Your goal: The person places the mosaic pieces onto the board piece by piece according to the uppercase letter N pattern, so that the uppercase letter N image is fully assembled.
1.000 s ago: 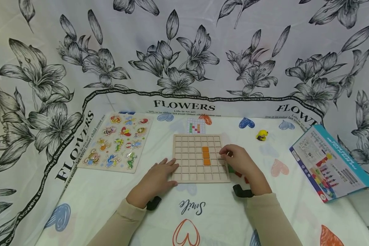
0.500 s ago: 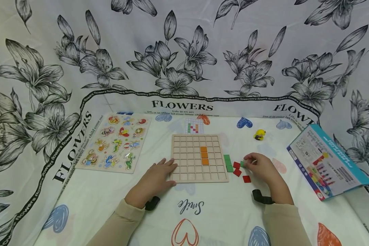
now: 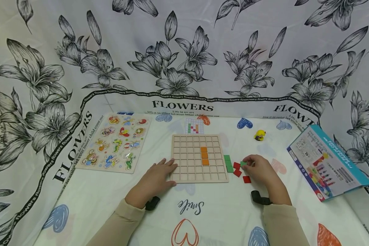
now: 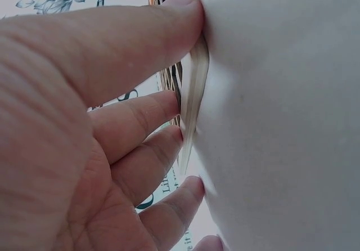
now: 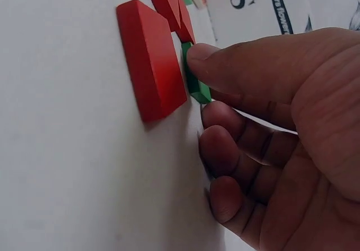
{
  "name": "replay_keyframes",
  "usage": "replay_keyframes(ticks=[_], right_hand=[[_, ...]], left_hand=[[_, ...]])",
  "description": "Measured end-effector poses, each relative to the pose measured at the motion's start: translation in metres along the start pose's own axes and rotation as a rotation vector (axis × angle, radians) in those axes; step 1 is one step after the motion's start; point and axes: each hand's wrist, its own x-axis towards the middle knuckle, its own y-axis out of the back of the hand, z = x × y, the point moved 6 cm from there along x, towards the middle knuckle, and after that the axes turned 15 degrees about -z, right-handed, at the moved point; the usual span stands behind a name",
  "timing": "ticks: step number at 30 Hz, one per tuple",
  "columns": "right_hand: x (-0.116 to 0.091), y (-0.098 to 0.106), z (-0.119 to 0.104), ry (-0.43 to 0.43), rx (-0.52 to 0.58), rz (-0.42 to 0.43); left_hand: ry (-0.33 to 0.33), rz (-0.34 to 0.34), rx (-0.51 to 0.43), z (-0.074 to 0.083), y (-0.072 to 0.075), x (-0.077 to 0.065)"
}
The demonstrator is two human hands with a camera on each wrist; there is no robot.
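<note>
A wooden grid board (image 3: 187, 176) lies flat, with a column of orange tiles (image 3: 204, 155) set in its squares. My left hand (image 3: 153, 181) rests at the board's left edge with fingers spread; in the left wrist view its thumb (image 4: 183, 20) touches the board's rim (image 4: 194, 82). Right of the board, my right hand (image 3: 259, 171) pinches a small green tile (image 5: 198, 90) near the cloth. Several red tiles (image 3: 247, 179) lie around that tile, one close by in the right wrist view. More green tiles (image 3: 228, 164) sit along the board's right edge.
Behind the board is a pattern card (image 3: 194, 126) with coloured squares. An insect puzzle board (image 3: 117, 143) lies to the left. At right stand a yellow toy duck (image 3: 259, 135) and a tilted cardboard box (image 3: 327, 162). A floral cloth hangs behind.
My right hand has moved right, from the board's right edge to the loose green tile, uncovering the tiles there. The left hand stays at the board.
</note>
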Motion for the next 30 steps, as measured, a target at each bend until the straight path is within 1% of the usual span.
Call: replay_keyframes(ticks=[5,9,12,14,16,20,25,28,30], right_hand=[[-0.004,0.001,0.002,-0.001,-0.007,-0.013],[-0.015,-0.002,0.007,-0.002,0.025,-0.065],[-0.025,-0.007,0.010,0.024,0.033,-0.127],[-0.030,-0.010,0.010,0.052,0.023,-0.153],[-0.033,-0.013,0.010,0.074,0.014,-0.160],[-0.034,-0.015,0.008,0.093,0.011,-0.146],[-0.033,-0.015,0.009,0.062,0.000,-0.122],[-0.033,-0.012,0.009,0.055,0.004,-0.078],[-0.032,-0.008,0.005,0.077,0.024,-0.034]], left_hand=[[0.005,-0.004,-0.009,0.000,0.001,-0.001],[0.010,-0.012,-0.013,0.000,0.000,0.000],[0.009,-0.017,-0.007,0.000,-0.001,0.000],[0.008,-0.017,0.004,-0.001,-0.001,0.000],[0.006,-0.014,0.010,-0.001,-0.001,0.001],[0.007,-0.010,0.004,-0.002,0.000,0.001],[0.004,-0.011,0.003,-0.001,-0.001,0.001],[0.003,-0.009,0.002,-0.001,0.000,0.001],[0.002,-0.009,-0.002,0.000,0.000,0.001]])
